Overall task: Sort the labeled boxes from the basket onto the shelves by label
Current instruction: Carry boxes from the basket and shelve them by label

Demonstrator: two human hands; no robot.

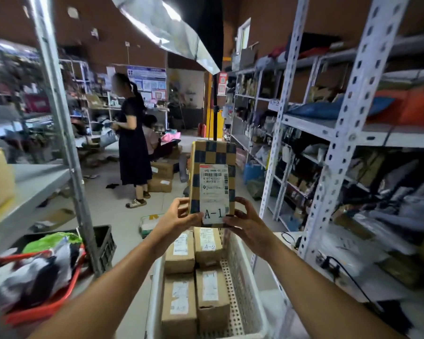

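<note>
Both hands up now: left hand (179,214) and right hand (245,221) pinch the bottom corners of the box (212,172), held upright above the basket (240,277), label reading A-1. Stiff cardboard, looks light for two fingertip grips; taking the long sides lower down would likely steady it for shelving.

Upright checkered A-1 box (212,178) — above basket (240,277)
</note>
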